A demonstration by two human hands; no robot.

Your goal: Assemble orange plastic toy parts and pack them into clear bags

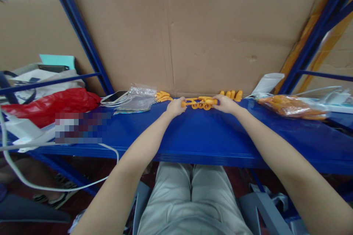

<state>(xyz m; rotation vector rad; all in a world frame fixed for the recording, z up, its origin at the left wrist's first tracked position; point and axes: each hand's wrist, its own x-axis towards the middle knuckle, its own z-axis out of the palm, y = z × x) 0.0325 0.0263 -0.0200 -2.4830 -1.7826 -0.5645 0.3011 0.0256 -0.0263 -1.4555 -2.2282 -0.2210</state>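
Observation:
My left hand (175,107) is closed around one end of a small orange plastic piece with a chain, near the back of the blue shelf. Its fingertips hide most of what they hold. To the right, my right hand (226,104) pinches the end of another orange plastic piece (210,101). Between the hands lie several round orange parts (201,105) and a short metal chain. More orange pieces with chains (163,96) are left of my left hand. Behind my right hand, several orange parts (233,94) stand in a row against the cardboard.
Clear plastic bags (138,99) and a phone (117,96) with a white cable lie left. At right is a bag of orange pieces (292,106). A cardboard sheet (220,36) closes the back between blue posts. A red bag (60,102) sits far left.

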